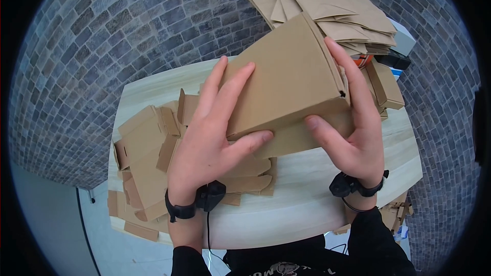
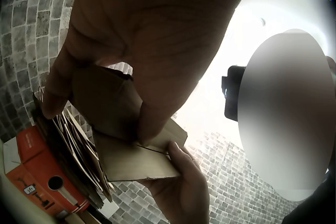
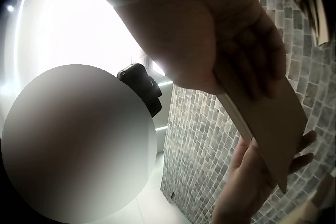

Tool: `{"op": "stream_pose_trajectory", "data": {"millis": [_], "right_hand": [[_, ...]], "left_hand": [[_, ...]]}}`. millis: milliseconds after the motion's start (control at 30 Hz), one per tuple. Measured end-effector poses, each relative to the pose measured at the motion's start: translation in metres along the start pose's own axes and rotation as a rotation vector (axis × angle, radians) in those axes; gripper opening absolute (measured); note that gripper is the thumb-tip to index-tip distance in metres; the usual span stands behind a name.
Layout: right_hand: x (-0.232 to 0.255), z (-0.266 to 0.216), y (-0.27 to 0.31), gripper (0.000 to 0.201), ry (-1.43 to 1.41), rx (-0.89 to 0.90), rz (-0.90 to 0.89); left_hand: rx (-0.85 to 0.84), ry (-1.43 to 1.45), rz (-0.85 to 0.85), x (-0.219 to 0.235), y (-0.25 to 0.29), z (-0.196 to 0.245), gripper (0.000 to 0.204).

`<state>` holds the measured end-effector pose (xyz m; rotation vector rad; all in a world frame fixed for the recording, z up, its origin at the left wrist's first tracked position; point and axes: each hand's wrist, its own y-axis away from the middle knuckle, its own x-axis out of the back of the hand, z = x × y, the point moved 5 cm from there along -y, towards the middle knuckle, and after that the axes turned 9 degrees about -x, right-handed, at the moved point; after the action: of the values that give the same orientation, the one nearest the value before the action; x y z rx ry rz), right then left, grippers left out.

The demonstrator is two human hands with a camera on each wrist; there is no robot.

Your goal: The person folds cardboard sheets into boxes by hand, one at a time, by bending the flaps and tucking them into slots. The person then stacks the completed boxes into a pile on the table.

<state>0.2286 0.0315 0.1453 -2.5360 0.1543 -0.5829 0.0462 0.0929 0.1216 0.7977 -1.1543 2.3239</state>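
A brown cardboard box, folded into shape, is held up between both hands over the table. On its left side the left hand grips it, fingers spread over the broad face and thumb along the near edge. The right hand holds the opposite end, its fingers over the far side and its thumb at the near face. In the left wrist view the box shows a seam between its panels near the left thumb. The right wrist view has one flat face of the box with the right fingers lying against it.
Flattened cardboard cartons lie piled on the table's left part. At the back right, a stack of brown paper pieces rests above an orange box. Another cardboard box is beside it. A brick-patterned wall stands behind the table.
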Motion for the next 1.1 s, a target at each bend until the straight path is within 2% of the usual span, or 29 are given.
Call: {"op": "stream_pose_trajectory", "data": {"millis": [233, 433, 533, 667, 733, 767, 833, 867, 933, 1000, 1100], "right_hand": [[-0.002, 0.002, -0.001, 0.077, 0.034, 0.044, -0.001], [-0.003, 0.004, -0.002, 0.076, 0.060, 0.033, 0.014], [-0.003, 0.007, -0.004, 0.076, -0.051, 0.001, 0.033], [-0.002, 0.008, -0.005, 0.073, -0.030, 0.029, 0.064], [0.001, 0.008, -0.005, 0.071, -0.087, 0.059, 0.150], [0.000, 0.010, -0.006, 0.071, -0.087, 0.058, 0.150], [0.002, 0.012, -0.007, 0.066, -0.064, 0.086, 0.177], [0.002, 0.010, -0.007, 0.066, -0.063, 0.086, 0.178], [-0.003, 0.018, -0.008, 0.064, -0.430, -0.162, 0.109], [-0.010, 0.018, -0.010, 0.063, -0.467, -0.171, 0.129], [-0.014, 0.021, -0.010, 0.062, -0.514, -0.190, 0.138]], "left_hand": [[-0.032, 0.026, 0.105, 0.007, 0.000, -0.003, 0.081], [0.004, 0.075, 0.183, 0.013, 0.000, -0.005, 0.081], [0.024, 0.044, 0.118, 0.011, 0.001, -0.006, 0.087], [0.006, 0.081, 0.156, 0.010, -0.002, -0.004, 0.088], [-0.003, 0.215, 0.274, 0.013, -0.002, -0.004, 0.089], [-0.003, 0.215, 0.273, 0.013, -0.002, -0.004, 0.089], [-0.017, 0.409, 0.430, 0.018, -0.002, -0.004, 0.088], [-0.017, 0.410, 0.429, 0.017, -0.004, 0.000, 0.088], [0.021, 0.523, 0.643, 0.023, -0.002, 0.002, 0.083], [-0.010, 0.423, 0.683, 0.024, 0.000, -0.008, 0.077], [0.059, 0.575, 0.685, 0.022, 0.002, -0.010, 0.075]]}}
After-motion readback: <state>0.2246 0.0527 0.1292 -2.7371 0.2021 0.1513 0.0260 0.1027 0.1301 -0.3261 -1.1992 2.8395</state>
